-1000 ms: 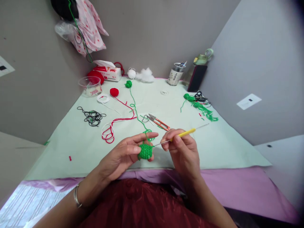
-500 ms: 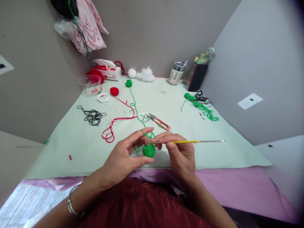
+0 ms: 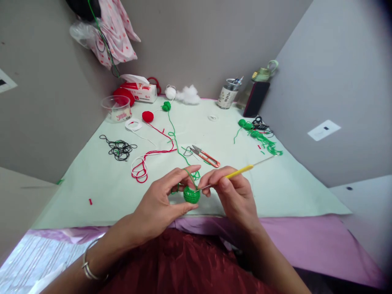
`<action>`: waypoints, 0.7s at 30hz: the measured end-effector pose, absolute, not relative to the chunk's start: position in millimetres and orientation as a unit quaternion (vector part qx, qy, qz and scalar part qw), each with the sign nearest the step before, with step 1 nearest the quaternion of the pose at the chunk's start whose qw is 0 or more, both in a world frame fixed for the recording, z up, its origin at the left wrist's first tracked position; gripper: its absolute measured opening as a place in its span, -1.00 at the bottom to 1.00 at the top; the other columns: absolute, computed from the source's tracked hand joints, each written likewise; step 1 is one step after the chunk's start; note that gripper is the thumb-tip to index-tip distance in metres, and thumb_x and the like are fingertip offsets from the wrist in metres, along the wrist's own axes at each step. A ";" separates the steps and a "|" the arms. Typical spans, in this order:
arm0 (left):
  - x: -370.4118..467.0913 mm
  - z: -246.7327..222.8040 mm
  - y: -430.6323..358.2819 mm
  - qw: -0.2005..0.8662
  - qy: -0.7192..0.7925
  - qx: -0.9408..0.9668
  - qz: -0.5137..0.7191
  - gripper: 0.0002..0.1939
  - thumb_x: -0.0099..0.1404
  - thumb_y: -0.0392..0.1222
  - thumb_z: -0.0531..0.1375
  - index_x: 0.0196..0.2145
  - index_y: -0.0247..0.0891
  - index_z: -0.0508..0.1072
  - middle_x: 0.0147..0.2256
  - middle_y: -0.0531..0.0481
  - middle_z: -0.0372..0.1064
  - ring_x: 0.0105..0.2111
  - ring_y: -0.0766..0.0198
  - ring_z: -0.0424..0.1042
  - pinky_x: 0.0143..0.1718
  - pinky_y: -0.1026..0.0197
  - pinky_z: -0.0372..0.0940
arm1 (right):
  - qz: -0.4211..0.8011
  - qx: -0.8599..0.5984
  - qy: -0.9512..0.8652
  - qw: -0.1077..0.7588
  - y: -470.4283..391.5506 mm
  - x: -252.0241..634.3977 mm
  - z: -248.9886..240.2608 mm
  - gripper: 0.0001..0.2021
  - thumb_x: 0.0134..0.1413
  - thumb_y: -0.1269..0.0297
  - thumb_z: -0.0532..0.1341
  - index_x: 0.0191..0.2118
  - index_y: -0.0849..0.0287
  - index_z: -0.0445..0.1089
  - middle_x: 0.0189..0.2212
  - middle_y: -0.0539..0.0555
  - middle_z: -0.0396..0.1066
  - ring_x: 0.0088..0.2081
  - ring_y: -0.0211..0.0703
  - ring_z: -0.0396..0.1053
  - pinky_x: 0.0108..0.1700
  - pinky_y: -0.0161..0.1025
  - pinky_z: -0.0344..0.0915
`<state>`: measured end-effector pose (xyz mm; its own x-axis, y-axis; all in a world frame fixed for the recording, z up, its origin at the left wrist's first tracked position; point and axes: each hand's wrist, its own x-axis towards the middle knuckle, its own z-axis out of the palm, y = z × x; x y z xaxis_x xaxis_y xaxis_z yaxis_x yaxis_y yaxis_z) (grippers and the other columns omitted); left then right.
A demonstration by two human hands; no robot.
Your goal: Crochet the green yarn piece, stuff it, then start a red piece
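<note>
A small round green crochet piece (image 3: 192, 195) sits between the thumb and fingers of my left hand (image 3: 165, 196). Green yarn (image 3: 180, 152) passes over my left index finger and runs back across the table to a small green yarn ball (image 3: 166, 106). My right hand (image 3: 234, 194) grips a crochet hook (image 3: 240, 171) by its yellow handle. The hook's near end touches the top of the green piece; its other metal end points up to the right. Just beyond my hands lie orange-handled thread snips (image 3: 208, 157).
To the left are tangled black cord (image 3: 119, 149), red yarn (image 3: 159, 153), a red yarn ball (image 3: 147, 116) and a clear tub (image 3: 116, 109). White stuffing (image 3: 189, 95), a pen holder (image 3: 228, 94) and a phone (image 3: 257, 99) stand behind. Green tassels (image 3: 266, 143) lie right.
The crochet hook has tilted from nearly level to a slant, its far end rising and its near end dipping onto the green piece. My left hand has barely moved.
</note>
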<state>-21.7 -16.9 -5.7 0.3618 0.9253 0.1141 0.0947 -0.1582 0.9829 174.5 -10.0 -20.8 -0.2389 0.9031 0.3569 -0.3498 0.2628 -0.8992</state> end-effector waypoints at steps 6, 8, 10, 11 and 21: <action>-24.1 -9.1 -15.5 0.462 0.406 0.681 0.397 -0.32 0.18 -0.38 0.36 0.24 -0.09 0.40 -0.19 0.07 0.38 -0.15 0.32 0.41 0.04 0.25 0.32 | 0.444 -0.292 -0.651 0.541 -14.7 176.3 -13.2 -0.80 0.41 0.29 0.12 -0.15 0.08 0.52 -0.24 0.05 0.54 -0.27 -0.22 0.46 -0.19 -0.22 0.41; -24.4 -10.0 -14.5 0.446 0.409 0.691 0.395 -0.33 0.19 -0.39 0.34 0.24 -0.09 0.41 -0.18 0.07 0.39 -0.17 0.32 0.40 0.05 0.23 0.31 | 0.389 -0.294 -0.692 0.532 -15.6 176.8 -11.9 -0.79 0.41 0.34 0.11 -0.13 0.09 0.51 -0.24 0.06 0.54 -0.23 -0.20 0.47 -0.16 -0.21 0.42; -23.8 -10.5 -13.4 0.437 0.412 0.693 0.399 -0.34 0.18 -0.40 0.34 0.23 -0.10 0.42 -0.18 0.06 0.39 -0.19 0.32 0.39 0.05 0.22 0.31 | 0.325 -0.289 -0.737 0.518 -16.5 176.5 -13.3 -0.79 0.40 0.39 0.11 -0.09 0.10 0.50 -0.22 0.08 0.54 -0.16 -0.17 0.49 -0.12 -0.18 0.44; -23.0 -10.8 -13.0 0.437 0.414 0.689 0.403 -0.35 0.18 -0.40 0.34 0.21 -0.10 0.44 -0.18 0.05 0.40 -0.19 0.31 0.40 0.04 0.22 0.31 | 0.290 -0.284 -0.757 0.512 -17.1 176.1 -15.1 -0.79 0.39 0.42 0.11 -0.06 0.10 0.49 -0.20 0.10 0.55 -0.14 -0.15 0.50 -0.10 -0.16 0.45; -11.4 -16.7 -27.4 0.561 0.409 0.526 0.492 -0.52 0.33 -0.11 0.32 0.19 -0.03 0.46 -0.08 0.01 0.42 -0.03 0.27 0.41 0.00 0.29 0.34 | -0.109 -0.325 -0.812 0.473 -29.9 170.7 -28.2 -0.62 0.19 0.57 0.27 0.09 0.15 0.49 -0.15 0.19 0.55 -0.08 -0.06 0.52 -0.08 -0.14 0.54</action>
